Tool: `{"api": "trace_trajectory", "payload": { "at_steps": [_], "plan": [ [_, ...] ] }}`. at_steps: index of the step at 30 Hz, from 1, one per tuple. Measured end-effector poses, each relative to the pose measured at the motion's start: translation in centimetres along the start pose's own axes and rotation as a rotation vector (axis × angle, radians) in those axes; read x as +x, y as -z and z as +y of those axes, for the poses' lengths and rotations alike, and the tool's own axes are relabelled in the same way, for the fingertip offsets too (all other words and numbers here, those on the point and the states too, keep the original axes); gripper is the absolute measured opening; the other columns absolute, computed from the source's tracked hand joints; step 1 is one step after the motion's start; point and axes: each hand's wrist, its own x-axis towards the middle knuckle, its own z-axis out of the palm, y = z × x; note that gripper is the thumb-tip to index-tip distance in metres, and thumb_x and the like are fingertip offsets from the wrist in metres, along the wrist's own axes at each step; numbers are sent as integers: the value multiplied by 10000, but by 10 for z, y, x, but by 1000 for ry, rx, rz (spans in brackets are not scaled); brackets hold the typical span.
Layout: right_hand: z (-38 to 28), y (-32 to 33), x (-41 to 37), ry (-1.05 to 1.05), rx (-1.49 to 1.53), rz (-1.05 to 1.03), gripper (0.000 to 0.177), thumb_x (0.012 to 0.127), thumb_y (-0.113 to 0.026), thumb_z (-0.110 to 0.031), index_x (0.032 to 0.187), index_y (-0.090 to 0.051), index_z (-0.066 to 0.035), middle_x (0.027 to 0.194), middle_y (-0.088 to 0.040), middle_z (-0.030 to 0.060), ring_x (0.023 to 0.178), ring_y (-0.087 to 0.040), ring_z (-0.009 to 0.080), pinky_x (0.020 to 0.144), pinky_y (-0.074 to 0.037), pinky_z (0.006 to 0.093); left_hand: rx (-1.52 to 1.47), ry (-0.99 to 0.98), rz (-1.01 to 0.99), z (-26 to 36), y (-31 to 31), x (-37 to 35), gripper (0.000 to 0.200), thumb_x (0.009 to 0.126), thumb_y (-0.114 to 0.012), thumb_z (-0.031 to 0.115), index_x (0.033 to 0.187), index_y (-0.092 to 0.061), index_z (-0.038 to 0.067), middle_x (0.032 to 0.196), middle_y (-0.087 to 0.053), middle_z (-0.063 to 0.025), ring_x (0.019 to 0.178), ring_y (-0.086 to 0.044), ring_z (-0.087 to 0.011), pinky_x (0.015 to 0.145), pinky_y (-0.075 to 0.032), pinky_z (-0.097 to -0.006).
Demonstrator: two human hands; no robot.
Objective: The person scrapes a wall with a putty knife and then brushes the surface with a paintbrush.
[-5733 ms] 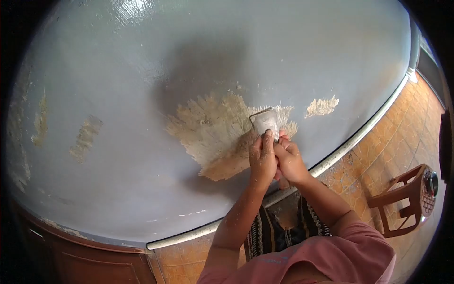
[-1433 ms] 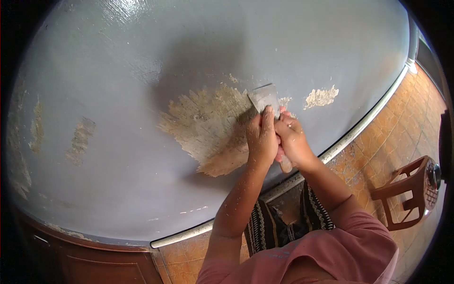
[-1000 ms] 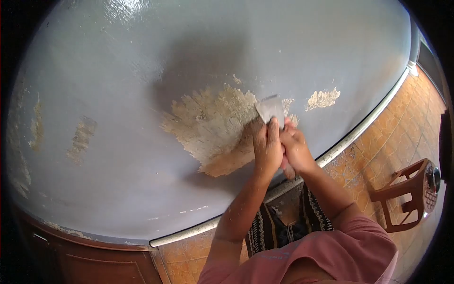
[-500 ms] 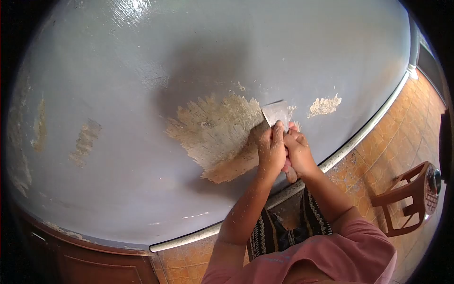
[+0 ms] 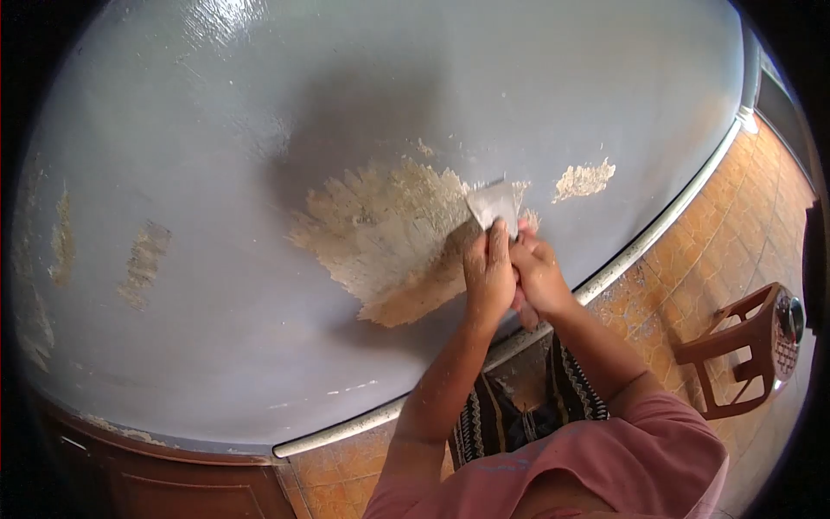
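A metal scraper (image 5: pixel 494 203) has its wide blade against the grey painted wall (image 5: pixel 216 225), at the right edge of a large bare patch (image 5: pixel 398 242). My left hand (image 5: pixel 489 272) is closed on the scraper, its thumb or a finger laid along the blade's base. Beside it my right hand (image 5: pixel 540 275) is wrapped round the same tool, touching the left. The handle's end shows faintly below the hands. Pale flakes dot the left hand and forearm.
Smaller bare patches lie to the right (image 5: pixel 584 181) and the left (image 5: pixel 144 264). A white pipe (image 5: pixel 635 251) runs along the wall's foot. On the tiled floor (image 5: pixel 692 225) stands a brown plastic stool (image 5: pixel 748 350) with a round object on top. A brown wooden panel (image 5: pixel 181 493) is at lower left.
The view has shifted slightly, so the wall patches and stool appear a little further left and higher. Both hands still hold the scraper near the patch's right edge.
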Motion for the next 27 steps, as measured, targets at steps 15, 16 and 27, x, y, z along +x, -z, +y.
{"api": "trace_trajectory", "payload": {
  "at_steps": [15,16,27],
  "plan": [
    [-26,-3,10,3,154,-142,302,923,-435,-147,661,-488,-6,535,-496,64,360,-473,162,342,-368,281,-38,-4,42,26,-6,12,375,992,-411,224,999,-624,-85,895,-675,-153,810,-638,-195,756,-498,-309],
    [-23,-4,8,-6,89,-89,303,922,-437,-148,658,-489,-8,531,-497,65,360,-471,160,344,-368,279,-69,8,42,24,-7,12,375,992,-412,224,1001,-625,-84,900,-675,-152,808,-638,-195,759,-498,-310],
    [-51,-24,15,138,1,-40,302,923,-441,-168,670,-484,-10,544,-508,81,355,-461,148,328,-361,275,-76,-32,8,64,-9,19,380,984,-440,265,1039,-602,-74,936,-666,-158,820,-638,-185,708,-511,-292]
  ]
}}
